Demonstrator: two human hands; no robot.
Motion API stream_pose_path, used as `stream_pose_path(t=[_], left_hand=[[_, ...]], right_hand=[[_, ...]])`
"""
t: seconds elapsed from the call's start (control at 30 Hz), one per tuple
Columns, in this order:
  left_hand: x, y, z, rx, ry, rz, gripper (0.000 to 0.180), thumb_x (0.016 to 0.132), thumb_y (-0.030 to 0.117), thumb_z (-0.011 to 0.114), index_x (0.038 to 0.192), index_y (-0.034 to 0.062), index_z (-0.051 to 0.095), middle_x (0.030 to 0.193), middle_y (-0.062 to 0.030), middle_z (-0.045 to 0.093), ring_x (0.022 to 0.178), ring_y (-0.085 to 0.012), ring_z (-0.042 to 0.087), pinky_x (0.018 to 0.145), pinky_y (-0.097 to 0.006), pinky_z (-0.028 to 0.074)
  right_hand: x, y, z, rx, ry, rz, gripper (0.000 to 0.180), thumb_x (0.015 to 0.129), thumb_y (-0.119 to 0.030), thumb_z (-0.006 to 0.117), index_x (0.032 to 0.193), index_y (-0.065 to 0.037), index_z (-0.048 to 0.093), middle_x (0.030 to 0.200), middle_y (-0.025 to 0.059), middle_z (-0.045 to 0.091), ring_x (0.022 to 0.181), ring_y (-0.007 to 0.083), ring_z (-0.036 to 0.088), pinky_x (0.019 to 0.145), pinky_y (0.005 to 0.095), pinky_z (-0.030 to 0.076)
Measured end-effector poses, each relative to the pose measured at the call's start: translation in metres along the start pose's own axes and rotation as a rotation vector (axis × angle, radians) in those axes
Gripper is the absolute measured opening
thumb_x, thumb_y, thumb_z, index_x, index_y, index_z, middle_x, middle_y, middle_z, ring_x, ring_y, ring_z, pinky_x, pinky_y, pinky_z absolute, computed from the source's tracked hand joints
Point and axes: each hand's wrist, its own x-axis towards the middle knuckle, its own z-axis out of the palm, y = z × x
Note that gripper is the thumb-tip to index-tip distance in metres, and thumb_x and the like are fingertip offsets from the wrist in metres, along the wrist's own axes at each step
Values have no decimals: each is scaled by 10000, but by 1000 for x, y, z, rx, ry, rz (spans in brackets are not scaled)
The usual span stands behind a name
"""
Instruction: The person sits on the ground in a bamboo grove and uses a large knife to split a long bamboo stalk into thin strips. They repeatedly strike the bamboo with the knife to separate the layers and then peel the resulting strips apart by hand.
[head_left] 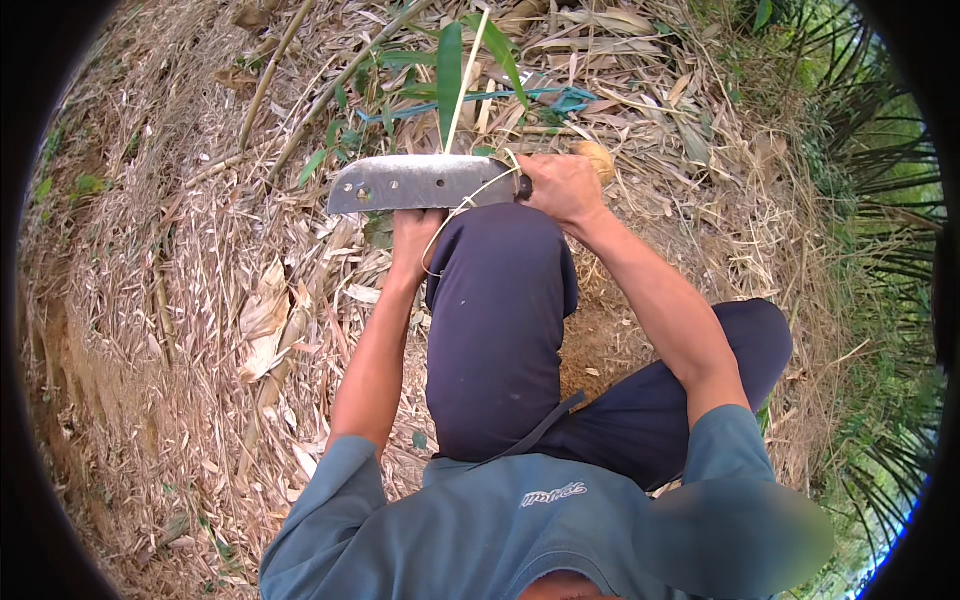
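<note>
The right hand (562, 187) is closed round the handle of a broad knife (420, 183), holding the blade level just above the raised knee (497, 250). The left hand (415, 235) sits just under the blade, pinching a thin pale strip (462, 85) that runs up past the edge (how tightly it grips, I cannot tell). A slip could bring the edge onto the left fingers or the knee, since both lie so close. The blade is flat, grey steel, squared at the tip, with small holes. Dry bamboo leaves (200, 300) cover the ground.
</note>
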Motion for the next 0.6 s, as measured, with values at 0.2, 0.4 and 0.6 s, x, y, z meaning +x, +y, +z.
stream_pose_path(t=[0.2,0.4,0.6], left_hand=[[-95,-7,5,-93,-108,-194,535,1028,279,495,1381,-123,485,1219,-318,653,1126,-278,660,974,-340,469],[-264,-13,-37,61,-117,-487,516,1027,268,494,1403,-86,498,815,-177,685,681,-172,612,670,-311,498],[-160,-21,-22,-18,110,-409,479,1027,267,520,1406,-26,531,615,-4,459,564,-81,402,518,-271,345]], right_hand=[[-18,20,-3,13,10,53,409,760,-464,691,938,-97,673,779,113,713,737,299,715,639,430,555],[-17,14,2,44,-34,111,418,759,-460,696,955,-90,686,825,127,721,756,309,715,644,434,556],[-8,11,4,90,1,46,441,758,-492,701,921,-84,673,801,121,719,744,309,714,639,436,555]])
